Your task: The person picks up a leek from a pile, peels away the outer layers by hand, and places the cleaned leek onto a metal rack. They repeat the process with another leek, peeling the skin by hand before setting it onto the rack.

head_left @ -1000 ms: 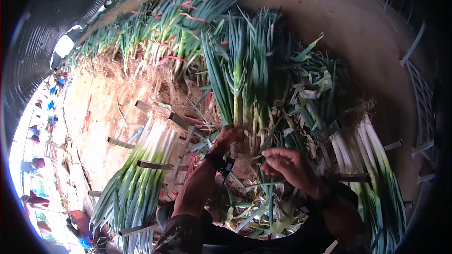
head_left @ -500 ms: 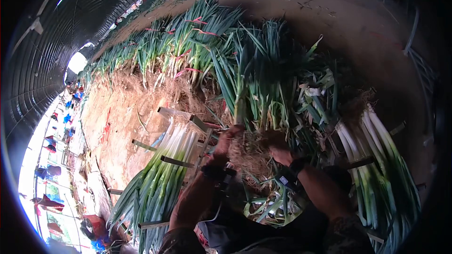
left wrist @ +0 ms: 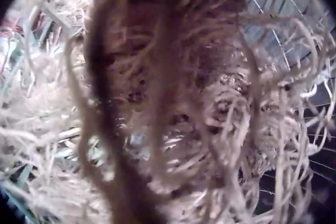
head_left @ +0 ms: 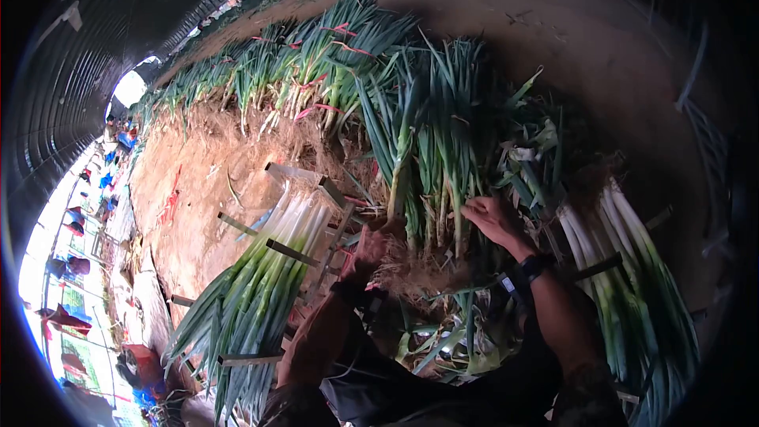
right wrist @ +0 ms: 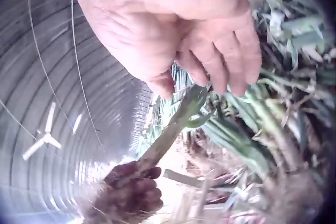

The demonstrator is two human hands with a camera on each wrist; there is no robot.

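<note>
My left hand [head_left: 378, 241] grips a long green onion [head_left: 405, 138] low on its stalk, just above the roots. In the right wrist view its fingers [right wrist: 149, 190] wrap the lower end of that stalk [right wrist: 170, 132]. Tangled roots [left wrist: 231, 129] fill the left wrist view and partly hide the hand [left wrist: 168, 29]. My right hand [head_left: 496, 223] is to the right, fingertips beside another standing stalk [head_left: 457, 205]. Seen from the right wrist, the right hand [right wrist: 178, 29] has its thumb and loosely bent fingers apart, overlapping the top of the held stalk.
Peeled green onions lie in metal racks at left [head_left: 269, 257] and right [head_left: 624, 249]. Untrimmed bundles with red ties [head_left: 316, 83] stand behind. Stripped leaves [head_left: 455, 340] litter the ground between my legs, with more scraps [head_left: 534, 158] at right.
My right hand has gone from low in front, past the roots, forward to the standing stalks at right. The left hand keeps its hold on the green onion. The head view has shifted.
</note>
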